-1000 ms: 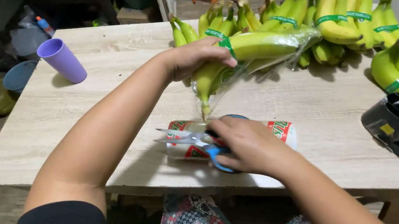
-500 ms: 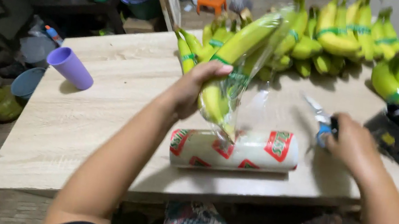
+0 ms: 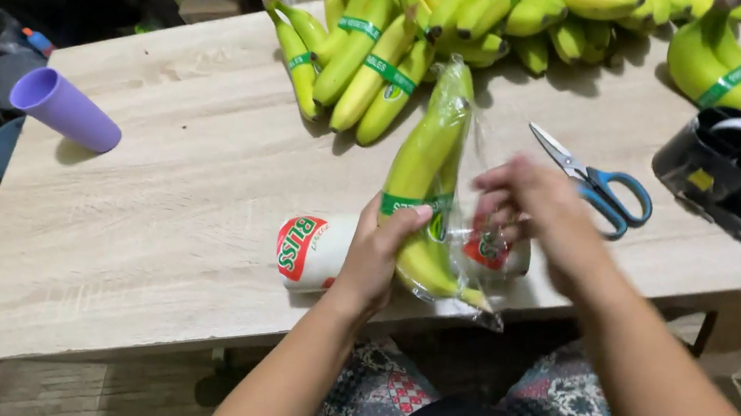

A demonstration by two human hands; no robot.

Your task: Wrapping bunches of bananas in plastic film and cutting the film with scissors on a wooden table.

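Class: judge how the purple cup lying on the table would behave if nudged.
The purple cup lies on its side on the wooden table, so it would probably roll, likely curving because it tapers. It looks like thin plastic, probably light and easily pushed.
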